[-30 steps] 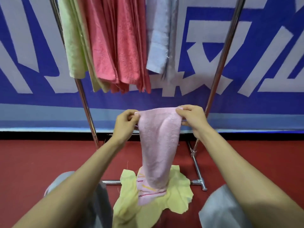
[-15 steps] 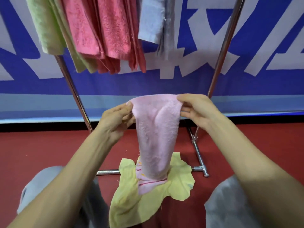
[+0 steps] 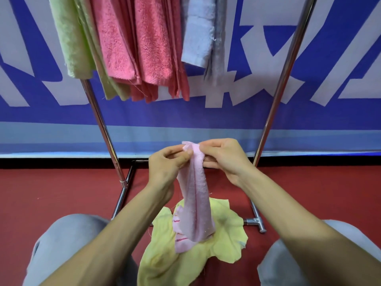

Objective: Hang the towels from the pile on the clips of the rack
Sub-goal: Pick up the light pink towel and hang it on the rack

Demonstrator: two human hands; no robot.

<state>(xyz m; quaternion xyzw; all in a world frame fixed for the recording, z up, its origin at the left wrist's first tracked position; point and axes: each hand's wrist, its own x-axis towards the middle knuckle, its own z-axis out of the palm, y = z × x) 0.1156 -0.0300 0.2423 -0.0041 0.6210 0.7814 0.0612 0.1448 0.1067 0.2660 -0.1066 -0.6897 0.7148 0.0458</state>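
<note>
A pale pink towel (image 3: pixel 195 199) hangs folded lengthwise from both my hands, its striped lower end resting on a yellow cloth (image 3: pixel 165 263) on the floor. My left hand (image 3: pixel 167 164) pinches the towel's top edge from the left. My right hand (image 3: pixel 222 157) pinches the same edge from the right, the two hands close together. Above, on the metal rack (image 3: pixel 282 79), hang green towels (image 3: pixel 70 38), red-pink towels (image 3: pixel 144 44) and a light blue towel (image 3: pixel 198 32). The rack's clips are out of view.
The rack's left pole (image 3: pixel 101 124) and right pole slant down to base bars on the red floor (image 3: pixel 41 193). A blue and white banner (image 3: pixel 340 112) covers the wall behind. My grey-clad knees (image 3: pixel 61 240) frame the yellow cloth.
My hands have come together, folding the pink towel's top edge into a narrow strip. The view has shifted, so the hanging towels sit lower in frame.
</note>
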